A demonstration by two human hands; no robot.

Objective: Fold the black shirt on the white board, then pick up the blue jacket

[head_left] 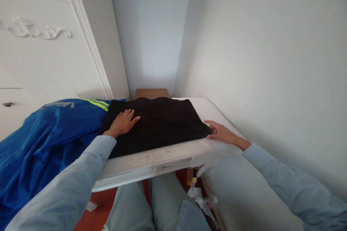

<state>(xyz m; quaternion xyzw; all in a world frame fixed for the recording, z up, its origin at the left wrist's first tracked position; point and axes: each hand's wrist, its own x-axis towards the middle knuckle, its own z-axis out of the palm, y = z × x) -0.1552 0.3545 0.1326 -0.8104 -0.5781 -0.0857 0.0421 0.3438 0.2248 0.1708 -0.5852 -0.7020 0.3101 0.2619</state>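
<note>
A black cloth [159, 122] is spread nearly flat over the white tabletop [151, 156], its near edge running slantwise along the table's front. On its left part my left hand [123, 122] lies palm down, fingers stretched and thumb apart, a ring on one finger. At the cloth's right corner is my right hand [219, 132], its inner fingers curled at the corner while the index finger and thumb point outward. The cloth corner runs into that hand, partly hidden by the fingers. A blue garment [62, 133] with a yellow-green reflective stripe is heaped against the cloth's left side.
A white cabinet [48, 50] with carved trim stands at the left, and a grey-white wall [265, 57] rises close on the right. Behind the table shows a brown box-like thing [152, 93]. White scraps [197, 195] lie below, on the right, above a reddish floor.
</note>
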